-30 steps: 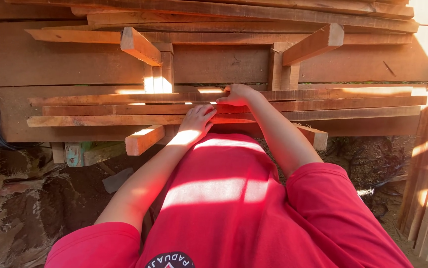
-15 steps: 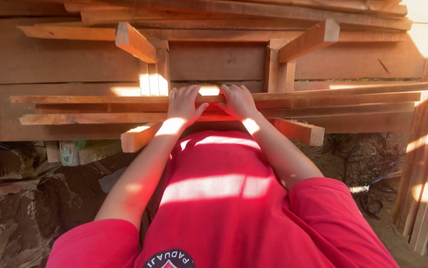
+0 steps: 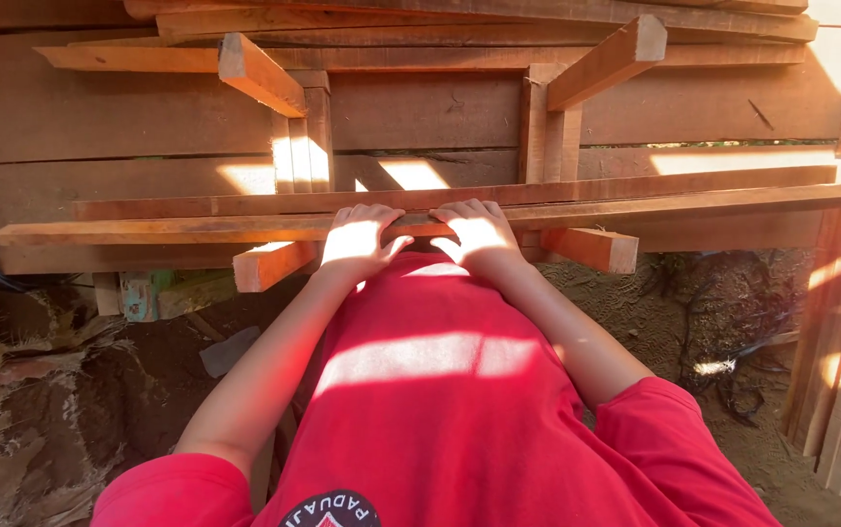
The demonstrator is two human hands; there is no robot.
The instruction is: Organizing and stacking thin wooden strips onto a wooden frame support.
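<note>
A: Where are the two hands?

B: Both sit in the middle of the frame, side by side. The left hand point(image 3: 360, 241) and the right hand point(image 3: 477, 234) rest palm down on a long, thin reddish-brown wooden plank point(image 3: 196, 230) that runs across the frame from the left edge to the right edge.

A: Are they gripping it?

B: The fingers of each hand curl over the plank's far edge, knuckles up. The thumbs point toward each other and nearly meet. Whether the fingertips clamp the underside, I cannot tell; they are hidden behind the wood.

A: And the arms?

B: Both bare forearms stretch forward from red short sleeves in the lower part of the frame and converge toward the hands. The red shirt point(image 3: 440, 390) fills the lower centre between them.

A: What lies around the plank?

B: Just beyond it, a second long thin plank point(image 3: 635, 185) lies parallel, slightly higher in the frame. Under both, two short square wooden beams stick out toward the camera: one point(image 3: 274, 263) at lower left of the hands, one point(image 3: 591, 248) at lower right. Wide stacked boards point(image 3: 127, 117) fill the upper half. Brown bare earth point(image 3: 69, 410) shows at lower left.
</note>
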